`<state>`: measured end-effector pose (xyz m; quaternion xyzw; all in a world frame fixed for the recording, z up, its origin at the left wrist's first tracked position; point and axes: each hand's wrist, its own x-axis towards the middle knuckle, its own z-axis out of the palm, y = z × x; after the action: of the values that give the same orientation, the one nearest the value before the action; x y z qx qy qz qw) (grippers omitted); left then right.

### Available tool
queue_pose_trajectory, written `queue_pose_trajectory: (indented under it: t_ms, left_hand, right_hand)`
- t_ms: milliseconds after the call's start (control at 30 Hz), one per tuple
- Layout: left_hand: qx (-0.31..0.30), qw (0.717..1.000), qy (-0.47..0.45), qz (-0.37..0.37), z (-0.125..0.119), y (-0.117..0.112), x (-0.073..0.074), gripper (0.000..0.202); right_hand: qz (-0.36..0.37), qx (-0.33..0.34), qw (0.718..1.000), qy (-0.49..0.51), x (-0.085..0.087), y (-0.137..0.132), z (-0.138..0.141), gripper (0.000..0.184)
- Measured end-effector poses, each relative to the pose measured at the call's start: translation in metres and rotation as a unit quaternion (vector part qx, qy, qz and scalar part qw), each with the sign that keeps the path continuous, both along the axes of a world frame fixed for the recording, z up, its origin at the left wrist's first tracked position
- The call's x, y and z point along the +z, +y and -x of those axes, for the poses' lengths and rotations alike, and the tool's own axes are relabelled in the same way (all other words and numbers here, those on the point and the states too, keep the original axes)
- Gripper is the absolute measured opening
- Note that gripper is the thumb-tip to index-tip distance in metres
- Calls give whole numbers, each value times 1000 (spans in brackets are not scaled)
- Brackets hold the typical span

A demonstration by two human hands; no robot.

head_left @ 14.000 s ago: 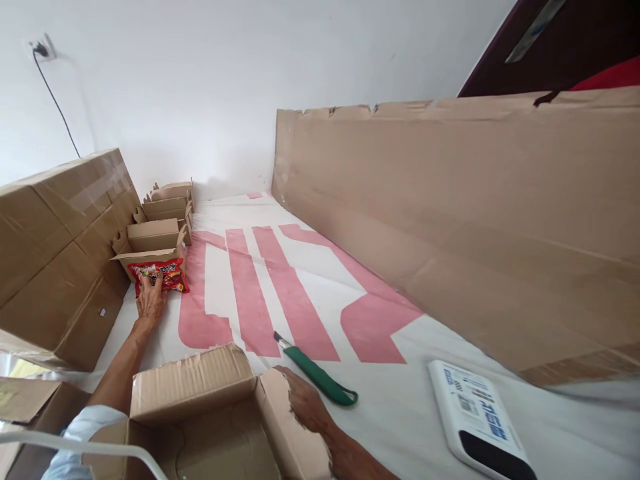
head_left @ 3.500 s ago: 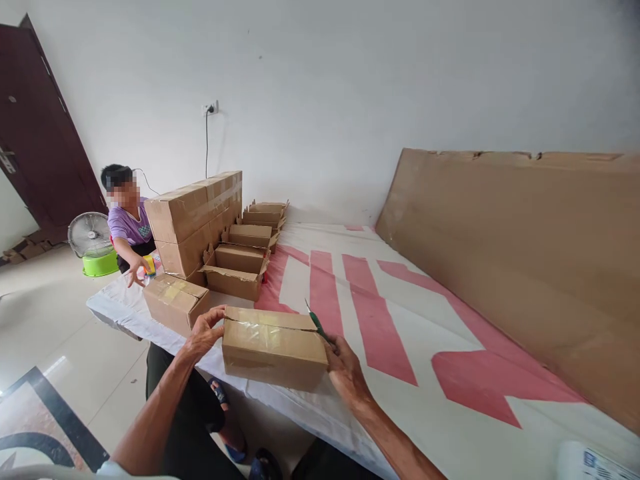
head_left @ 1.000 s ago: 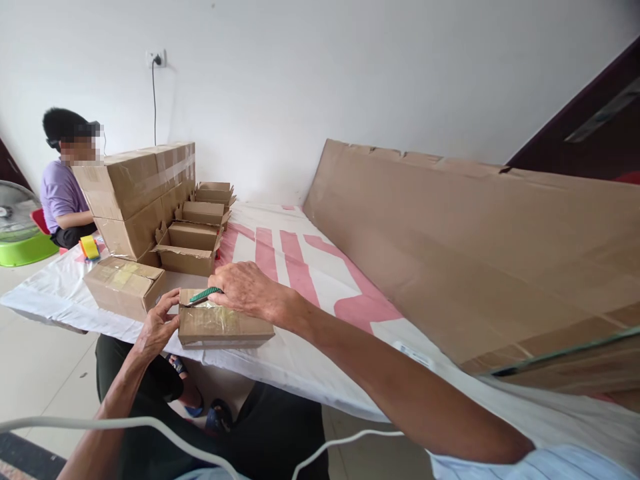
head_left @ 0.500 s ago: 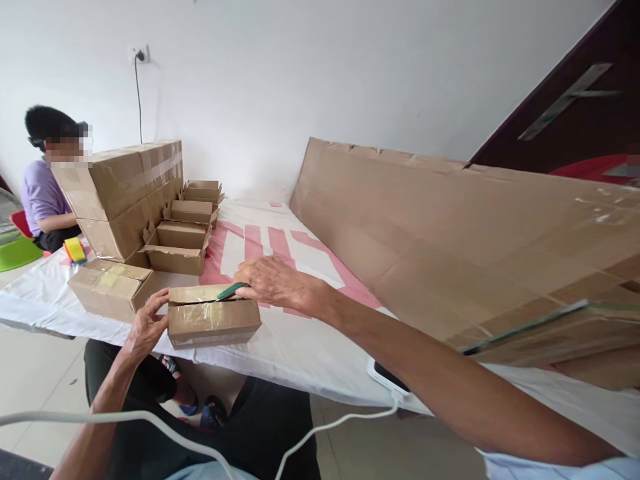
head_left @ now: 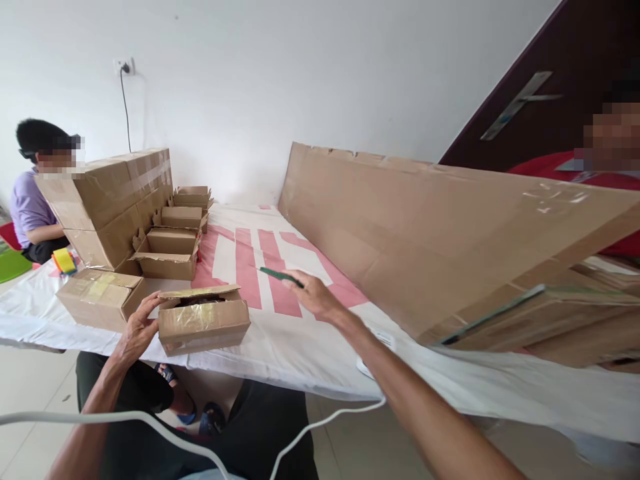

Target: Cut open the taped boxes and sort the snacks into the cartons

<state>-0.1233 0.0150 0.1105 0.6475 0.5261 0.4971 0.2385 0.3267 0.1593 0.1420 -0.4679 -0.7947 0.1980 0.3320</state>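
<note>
A small cardboard box (head_left: 204, 328) with clear tape on it stands near the table's front edge. Its top is slit along the middle and one flap is slightly raised, leaving a dark gap. My left hand (head_left: 136, 332) grips the box's left end, fingers at the upper corner and thumb lower down. Off to the right of the box, over the table, my right hand (head_left: 315, 293) is closed round a green utility knife (head_left: 281, 275). The thin blade points left, apart from the box. What lies inside the box cannot be made out.
Left of my box sits another taped box (head_left: 97, 293). Behind are stacked large cartons (head_left: 107, 207) and several open boxes (head_left: 167, 253). A yellow tape dispenser (head_left: 64, 261) lies at far left. A big cardboard panel (head_left: 400, 227) leans at right. People sit at both sides; a white cable (head_left: 330, 421) hangs in front.
My right hand has drawn the knife off the box top and moved right. The slit gap has widened and a flap has lifted. A person in red has come into view at right.
</note>
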Motion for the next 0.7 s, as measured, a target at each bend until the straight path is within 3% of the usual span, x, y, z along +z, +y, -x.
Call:
queue_pose_trajectory:
  t_ms: [100, 167, 233, 300, 433, 567, 700]
  left_hand:
    - [-24, 999, -24, 29, 3, -1, 8, 60]
    - [-32, 997, -28, 59, 6, -1, 13, 71]
    - [-52, 994, -22, 95, 10, -1, 17, 87]
    - [-75, 989, -5, 123, 13, 1, 21, 104]
    - [-80, 983, 27, 160, 14, 6, 29, 131]
    - [-89, 977, 37, 192, 13, 12, 36, 145]
    - [-88, 973, 57, 205, 17, 17, 38, 150]
  right_hand:
    - [4, -74, 995, -65, -69, 0, 14, 34]
    - [7, -110, 987, -119, -105, -2, 23, 34]
    - [1, -128, 979, -159, -128, -4, 28, 35]
    - [-4, -142, 974, -177, -138, -4, 29, 33]
    - [-22, -119, 988, -97, -125, 2, 38, 28]
    - [-17, 21, 993, 114, -85, 2, 70, 46]
    - [-13, 154, 979, 136, -47, -6, 106, 70]
